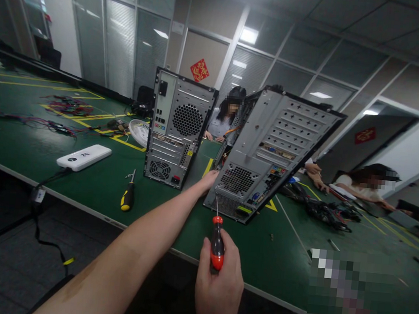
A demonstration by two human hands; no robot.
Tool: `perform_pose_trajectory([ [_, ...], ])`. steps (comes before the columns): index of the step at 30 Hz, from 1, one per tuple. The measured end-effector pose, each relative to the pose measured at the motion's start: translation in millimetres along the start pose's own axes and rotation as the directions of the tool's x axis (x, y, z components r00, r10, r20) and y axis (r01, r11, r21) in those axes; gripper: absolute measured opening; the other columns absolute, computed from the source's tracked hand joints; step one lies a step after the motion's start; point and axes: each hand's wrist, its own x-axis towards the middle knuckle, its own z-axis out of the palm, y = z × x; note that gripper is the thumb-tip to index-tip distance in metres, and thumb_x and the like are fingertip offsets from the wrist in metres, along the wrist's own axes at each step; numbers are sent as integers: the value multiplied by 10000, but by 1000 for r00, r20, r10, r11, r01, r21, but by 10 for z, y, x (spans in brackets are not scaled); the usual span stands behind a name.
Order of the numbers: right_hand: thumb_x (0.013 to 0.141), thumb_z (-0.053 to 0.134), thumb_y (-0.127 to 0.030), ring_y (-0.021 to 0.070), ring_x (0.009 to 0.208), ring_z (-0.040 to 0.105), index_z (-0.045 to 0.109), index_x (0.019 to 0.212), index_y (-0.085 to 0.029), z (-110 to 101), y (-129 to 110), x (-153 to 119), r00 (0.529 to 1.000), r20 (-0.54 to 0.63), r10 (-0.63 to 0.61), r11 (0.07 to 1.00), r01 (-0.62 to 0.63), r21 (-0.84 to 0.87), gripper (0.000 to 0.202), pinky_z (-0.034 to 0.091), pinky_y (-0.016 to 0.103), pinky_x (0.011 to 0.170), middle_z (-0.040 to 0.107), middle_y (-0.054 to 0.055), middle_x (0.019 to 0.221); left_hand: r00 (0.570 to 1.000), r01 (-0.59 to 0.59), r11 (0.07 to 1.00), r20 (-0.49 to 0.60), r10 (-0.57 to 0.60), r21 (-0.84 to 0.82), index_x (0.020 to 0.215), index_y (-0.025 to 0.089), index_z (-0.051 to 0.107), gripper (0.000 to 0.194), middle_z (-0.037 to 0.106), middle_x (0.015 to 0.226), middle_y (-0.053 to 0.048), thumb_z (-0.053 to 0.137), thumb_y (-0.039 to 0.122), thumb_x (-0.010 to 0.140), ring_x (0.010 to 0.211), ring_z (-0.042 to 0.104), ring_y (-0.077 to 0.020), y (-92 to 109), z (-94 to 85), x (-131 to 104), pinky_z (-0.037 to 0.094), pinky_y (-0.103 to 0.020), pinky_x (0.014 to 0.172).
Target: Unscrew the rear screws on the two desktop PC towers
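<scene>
A red and black screwdriver (218, 244) is in my right hand (219, 281), fingers closed round its handle. Its shaft points up at the lower left of a computer case's (245, 153) back panel; whether the tip touches a screw is too small to tell. This case leans to the right, its side open with wires showing inside. My left hand (210, 179) reaches to the lower left edge of the same case, its fingers hidden behind the panel. A second computer case (179, 124) stands upright to the left, back panel facing me.
On the green table (91, 190) lie a yellow and black screwdriver (127, 196), a white power bank (84, 157) with a cable, and tangled wires (66, 106). Black cables (323, 210) lie right of the leaning case. Other people sit across the table and at the right.
</scene>
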Motion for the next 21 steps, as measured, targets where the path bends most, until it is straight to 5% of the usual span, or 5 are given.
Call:
perform_pose_trajectory([
  [5, 1015, 548, -522, 256, 603, 744, 572, 1185, -191, -43, -45, -22, 987, 68, 148, 989, -149, 7, 373, 473, 284, 494, 757, 54, 778, 1000, -5, 1000, 5, 5, 4, 1022, 126, 733, 290, 744, 815, -61, 759, 353, 843, 794, 685, -185, 43, 14, -46, 516, -296, 810],
  [14, 1029, 489, -487, 258, 820, 756, 576, 1170, -210, -72, -54, 31, 989, 76, 129, 991, -131, 21, 323, 552, 324, 686, 760, 107, 984, 1000, -3, 1000, -2, 3, 30, 1051, 157, 744, 275, 739, 778, -41, 710, 360, 869, 733, 669, -174, 56, 16, -80, 530, -284, 748],
  [21, 1010, 491, -606, 293, 645, 759, 513, 1146, -183, -72, 11, -1, 981, 51, 185, 983, -184, -20, 445, 478, 309, 518, 769, 106, 813, 1000, -11, 997, 2, 11, 72, 1084, 165, 731, 309, 756, 886, -57, 719, 379, 862, 841, 676, -191, 17, -13, -20, 525, -309, 859],
])
